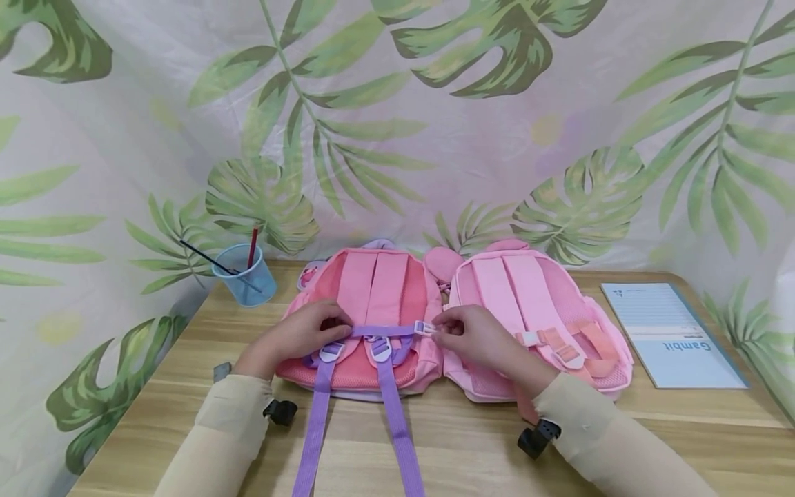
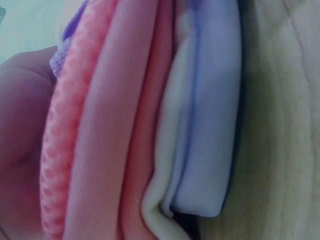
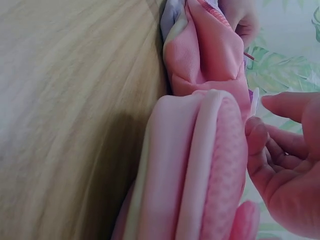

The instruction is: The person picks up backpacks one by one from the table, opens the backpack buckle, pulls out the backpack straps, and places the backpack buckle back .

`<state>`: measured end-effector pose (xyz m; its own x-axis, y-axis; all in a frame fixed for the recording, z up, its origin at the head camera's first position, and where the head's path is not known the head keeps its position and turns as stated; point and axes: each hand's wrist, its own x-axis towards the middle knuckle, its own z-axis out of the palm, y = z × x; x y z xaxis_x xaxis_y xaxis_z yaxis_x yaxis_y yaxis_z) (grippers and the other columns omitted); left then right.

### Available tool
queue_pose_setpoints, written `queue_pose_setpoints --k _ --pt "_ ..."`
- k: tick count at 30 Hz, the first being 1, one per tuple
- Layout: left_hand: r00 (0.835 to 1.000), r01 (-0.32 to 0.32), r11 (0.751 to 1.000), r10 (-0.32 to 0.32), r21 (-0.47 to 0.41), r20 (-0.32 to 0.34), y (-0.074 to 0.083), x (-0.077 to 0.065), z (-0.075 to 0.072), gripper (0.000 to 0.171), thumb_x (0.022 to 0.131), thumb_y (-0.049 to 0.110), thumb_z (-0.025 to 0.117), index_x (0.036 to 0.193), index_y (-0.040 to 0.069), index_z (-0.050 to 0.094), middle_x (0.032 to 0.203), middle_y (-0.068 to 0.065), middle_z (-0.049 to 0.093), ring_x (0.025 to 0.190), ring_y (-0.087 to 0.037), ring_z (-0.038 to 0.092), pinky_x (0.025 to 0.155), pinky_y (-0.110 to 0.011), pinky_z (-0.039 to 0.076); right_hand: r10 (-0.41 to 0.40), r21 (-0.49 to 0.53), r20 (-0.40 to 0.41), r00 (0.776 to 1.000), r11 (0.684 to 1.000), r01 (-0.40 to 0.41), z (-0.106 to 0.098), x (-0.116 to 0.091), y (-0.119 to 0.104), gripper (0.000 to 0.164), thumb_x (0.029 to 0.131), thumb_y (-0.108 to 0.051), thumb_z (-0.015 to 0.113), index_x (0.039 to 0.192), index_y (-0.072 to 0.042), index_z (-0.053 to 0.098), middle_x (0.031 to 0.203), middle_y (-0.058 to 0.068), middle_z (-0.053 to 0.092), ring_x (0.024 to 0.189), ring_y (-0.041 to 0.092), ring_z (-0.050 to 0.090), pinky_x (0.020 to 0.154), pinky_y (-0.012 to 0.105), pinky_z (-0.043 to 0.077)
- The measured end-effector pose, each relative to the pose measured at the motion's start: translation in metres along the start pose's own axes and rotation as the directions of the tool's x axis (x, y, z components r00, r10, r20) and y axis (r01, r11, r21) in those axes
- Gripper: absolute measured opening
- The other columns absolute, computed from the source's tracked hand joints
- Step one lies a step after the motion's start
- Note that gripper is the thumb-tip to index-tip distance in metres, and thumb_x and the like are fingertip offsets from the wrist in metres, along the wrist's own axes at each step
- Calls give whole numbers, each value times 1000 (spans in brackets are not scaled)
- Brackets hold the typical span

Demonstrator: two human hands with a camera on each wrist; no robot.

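Note:
A coral-pink backpack (image 1: 348,376) lies back side up on the table, two purple straps (image 1: 391,400) trailing toward the near edge. Across its lower back runs a purple chest strap (image 1: 381,331) with a white buckle (image 1: 424,328) at its right end. My left hand (image 1: 313,328) grips the strap's left end with curled fingers; in the left wrist view the bag's side hides the fingertips. At the other end, my right hand (image 1: 468,335) pinches the buckle's edge between thumb and fingers, seen also in the right wrist view beside the light-pink backpack (image 3: 195,165).
To the right, the light-pink backpack (image 1: 478,379) with orange straps touches the first one. A blue mesh cup (image 1: 254,286) with pens stands at the back left. A blue-and-white notebook (image 1: 689,359) lies on the wooden table (image 1: 497,449) at the right.

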<state>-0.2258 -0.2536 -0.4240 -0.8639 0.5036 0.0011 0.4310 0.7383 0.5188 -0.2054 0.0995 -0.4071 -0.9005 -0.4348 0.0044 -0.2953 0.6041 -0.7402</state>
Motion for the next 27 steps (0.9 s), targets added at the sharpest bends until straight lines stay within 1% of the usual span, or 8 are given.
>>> queue_pose_setpoints --k 2,6,12,16,19,24,27 --pt "1000 20 1000 -21 -19 -8 2 0 0 11 105 19 71 111 15 78 105 3 74 99 -12 65 97 -42 57 -26 10 -10 1000 1000 26 -2 -3 4 24 99 -18 76 118 -3 79 92 1 71 85 11 60 77 25 51" --pt "998 55 997 -56 -50 -15 6 0 -1 13 105 21 70 114 14 77 104 3 75 96 -12 65 95 -41 57 -51 20 -12 999 998 51 -8 -10 7 22 101 -19 74 117 -6 79 95 2 73 88 11 62 81 27 53" --pt "997 62 997 -64 -56 -49 13 4 -1 14 105 23 71 114 14 77 101 3 74 91 -13 63 90 -38 55 -88 9 3 996 996 88 -19 -19 14 20 101 -18 74 115 -5 79 97 3 76 89 11 64 82 27 55" --pt "996 34 996 -41 -80 -84 23 7 -1 16 106 23 70 116 13 77 104 2 74 94 -14 64 92 -40 56 -82 3 3 997 997 82 -28 -25 18 20 100 -16 74 116 -5 79 100 3 77 91 11 65 83 28 55" --pt "994 -3 995 -8 -96 -110 33 10 -1 17 106 22 69 118 11 77 106 2 74 98 -15 66 95 -42 57 -66 2 3 998 998 66 -37 -31 21 20 101 -18 74 117 -7 79 102 2 77 93 12 66 84 28 55" --pt "985 -78 991 60 -109 -159 58 19 -1 19 106 20 70 120 9 76 106 2 75 101 -15 68 97 -44 58 -59 -14 -8 998 998 59 -54 -40 28 20 101 -18 75 117 -7 79 102 2 77 93 14 65 84 28 55" --pt "980 -125 985 103 -120 -171 73 27 0 19 105 18 71 120 7 76 106 0 76 100 -16 69 96 -44 59 -60 -8 -14 998 998 60 -62 -44 34 21 102 -18 75 118 -5 79 102 3 76 93 15 65 83 27 55"
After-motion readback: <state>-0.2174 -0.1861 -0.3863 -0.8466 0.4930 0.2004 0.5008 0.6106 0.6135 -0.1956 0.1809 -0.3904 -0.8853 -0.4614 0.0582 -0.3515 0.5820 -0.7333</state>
